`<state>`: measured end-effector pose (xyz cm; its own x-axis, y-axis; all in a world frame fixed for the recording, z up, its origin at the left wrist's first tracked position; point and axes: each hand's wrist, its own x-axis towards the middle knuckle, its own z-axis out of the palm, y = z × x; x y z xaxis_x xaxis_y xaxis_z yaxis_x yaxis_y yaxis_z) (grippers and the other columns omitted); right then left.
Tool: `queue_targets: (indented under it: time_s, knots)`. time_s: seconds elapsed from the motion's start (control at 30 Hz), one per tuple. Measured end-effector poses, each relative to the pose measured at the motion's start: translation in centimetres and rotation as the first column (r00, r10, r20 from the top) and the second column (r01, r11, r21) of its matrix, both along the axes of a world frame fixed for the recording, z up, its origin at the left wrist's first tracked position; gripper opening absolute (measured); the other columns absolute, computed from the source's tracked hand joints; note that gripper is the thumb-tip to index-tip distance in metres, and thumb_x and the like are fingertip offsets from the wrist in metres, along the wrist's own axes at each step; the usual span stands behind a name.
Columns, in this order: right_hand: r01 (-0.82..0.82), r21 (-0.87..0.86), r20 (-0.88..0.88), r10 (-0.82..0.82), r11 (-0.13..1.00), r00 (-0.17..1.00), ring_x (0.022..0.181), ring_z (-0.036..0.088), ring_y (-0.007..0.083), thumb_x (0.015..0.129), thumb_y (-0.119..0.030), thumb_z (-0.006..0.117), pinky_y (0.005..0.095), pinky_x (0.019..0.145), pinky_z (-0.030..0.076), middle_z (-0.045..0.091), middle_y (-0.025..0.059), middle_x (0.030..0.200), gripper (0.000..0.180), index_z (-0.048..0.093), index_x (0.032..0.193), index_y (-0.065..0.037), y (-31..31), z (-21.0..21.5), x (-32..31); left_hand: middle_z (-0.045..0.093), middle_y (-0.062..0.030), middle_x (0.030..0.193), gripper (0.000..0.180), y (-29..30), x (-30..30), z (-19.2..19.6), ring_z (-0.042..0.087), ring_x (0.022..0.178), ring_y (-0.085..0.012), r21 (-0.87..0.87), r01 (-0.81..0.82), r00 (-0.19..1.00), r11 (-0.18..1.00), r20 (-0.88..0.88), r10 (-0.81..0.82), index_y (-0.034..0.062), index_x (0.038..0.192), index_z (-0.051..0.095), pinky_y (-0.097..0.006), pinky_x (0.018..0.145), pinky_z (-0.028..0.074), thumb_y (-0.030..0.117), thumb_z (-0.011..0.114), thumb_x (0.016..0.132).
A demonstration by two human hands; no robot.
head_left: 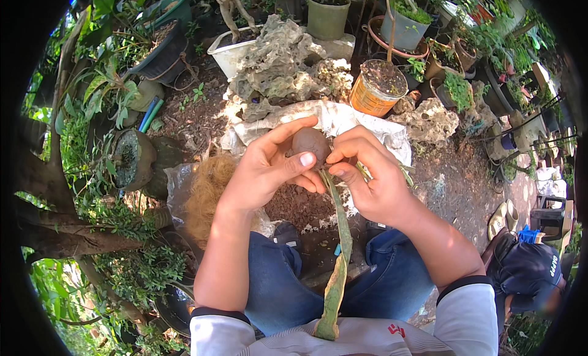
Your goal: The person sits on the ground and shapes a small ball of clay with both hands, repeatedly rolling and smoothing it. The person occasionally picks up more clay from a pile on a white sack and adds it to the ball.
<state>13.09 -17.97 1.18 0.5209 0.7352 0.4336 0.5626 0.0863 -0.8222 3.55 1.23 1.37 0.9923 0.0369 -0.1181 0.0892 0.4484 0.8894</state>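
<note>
A round brown ball of soil [310, 144] is held up in front of me between both hands. My left hand [269, 164] is closed around its left side, thumb across the front and fingers curled beneath. At the ball's lower right edge, the fingertips of my right hand [375, 181] are pinched together against it. A long green plant leaf [340, 243] with yellowish edges hangs from the underside of the ball. It twists down between my knees, and its tip rests near my shirt. More thin leaves show partly behind my right hand.
Below my hands lies loose dark soil [300, 208], with a bundle of tan fibre [211, 187] to its left. A white sack [373, 126] lies ahead, before rough rocks [275, 65] and an orange bucket [378, 89]. Potted plants stand around; another person [525, 270] is at right.
</note>
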Motion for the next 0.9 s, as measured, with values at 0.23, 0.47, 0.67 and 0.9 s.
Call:
queue_targets:
  time_s: [0.23,0.47,0.67,0.9]
  knots:
    - [0.008,0.031,-0.01,-0.008,0.999,1.0,0.089,0.063,0.0285,0.087,0.002,0.068,0.0355,0.077,0.051,0.059,0.0124,0.1,0.015,0.061,0.099,-0.002,0.1,-0.3,-0.1,0.067,-0.0146,0.1,0.076,-0.1,-0.1,-0.4,0.072,0.079,-0.0196,0.123,0.031,0.998,0.992,0.049,-0.037,-0.0048,0.148,0.034,-0.03,0.069,0.06,-0.004,0.075,0.084]
    - [-0.008,0.035,-0.025,0.008,0.999,1.0,0.09,0.063,0.0263,0.089,-0.002,0.07,0.0339,0.077,0.051,0.058,0.0121,0.102,0.013,0.062,0.1,-0.003,0.3,-0.8,-0.2,0.067,-0.013,0.098,0.071,0.1,0.0,-0.3,0.071,0.077,-0.0178,0.133,0.06,0.998,0.989,0.027,-0.064,-0.0049,0.144,0.038,-0.029,0.068,0.06,-0.007,0.073,0.083]
    - [0.028,0.066,-0.2,-0.014,0.997,0.98,0.095,0.06,0.0171,0.088,-0.013,0.075,0.029,0.076,0.049,0.054,0.0084,0.109,0.032,0.057,0.113,-0.005,0.5,-1.6,-0.2,0.067,-0.0132,0.098,0.064,0.0,0.0,-0.2,0.07,0.075,-0.0166,0.129,0.043,0.999,0.991,0.027,-0.047,-0.0053,0.14,0.042,-0.03,0.065,0.061,-0.007,0.07,0.082]
    - [-0.053,0.102,-0.403,0.09,0.993,0.911,0.096,0.056,0.0138,0.094,-0.027,0.071,0.0287,0.079,0.048,0.055,0.0052,0.112,0.045,0.047,0.127,-0.006,0.5,-1.9,-0.3,0.065,-0.0167,0.111,0.067,-0.4,0.0,-0.1,0.068,0.089,-0.0196,0.179,-0.02,0.994,0.984,0.112,0.0,-0.0046,0.137,0.047,-0.029,0.061,0.061,0.01,0.073,0.077]
